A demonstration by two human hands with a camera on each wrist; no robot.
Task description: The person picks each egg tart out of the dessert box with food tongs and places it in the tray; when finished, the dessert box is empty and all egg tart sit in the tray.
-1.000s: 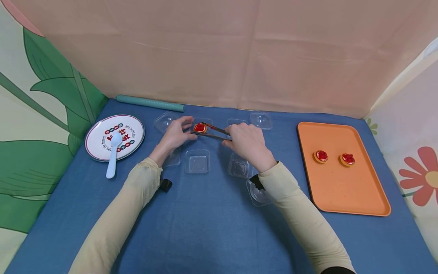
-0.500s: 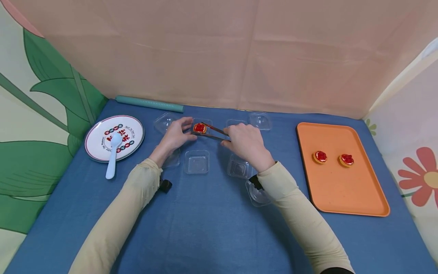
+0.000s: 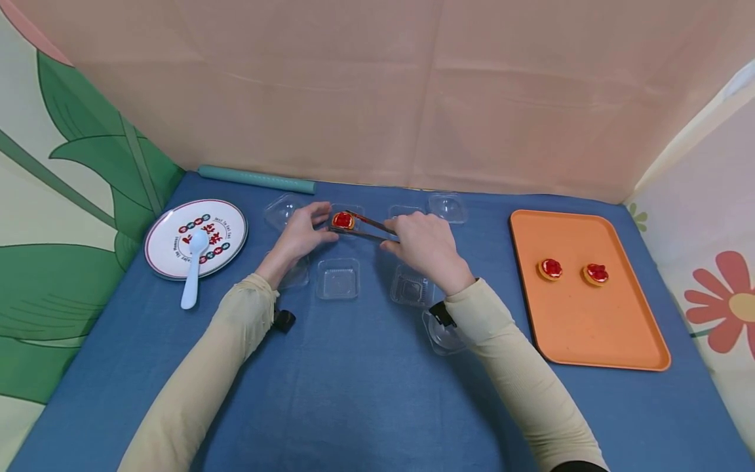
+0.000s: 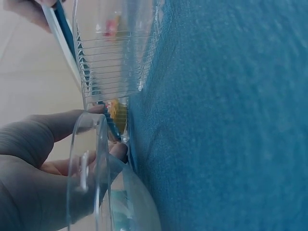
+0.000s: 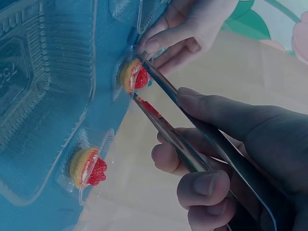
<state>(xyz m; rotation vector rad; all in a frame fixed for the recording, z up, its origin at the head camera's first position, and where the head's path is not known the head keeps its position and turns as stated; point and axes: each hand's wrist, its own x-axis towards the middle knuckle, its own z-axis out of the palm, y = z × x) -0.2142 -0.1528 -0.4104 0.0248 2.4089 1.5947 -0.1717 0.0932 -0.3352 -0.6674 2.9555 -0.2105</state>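
In the head view my right hand grips a pair of metal tongs, whose tips lie on either side of a small tart with red topping. The tart sits in a clear plastic box near the back of the table. At the box's left end, my left hand holds its edges, thumb at the front corner and fingers at the back. Seen from the right wrist, the tong tips reach right to the tart's side. Another boxed tart stands nearby, covered by my right hand in the head view.
An orange tray on the right bears two tarts. Several clear boxes and lids lie around my hands. To the left is a white plate with a pale blue spoon; behind lies a teal roll.
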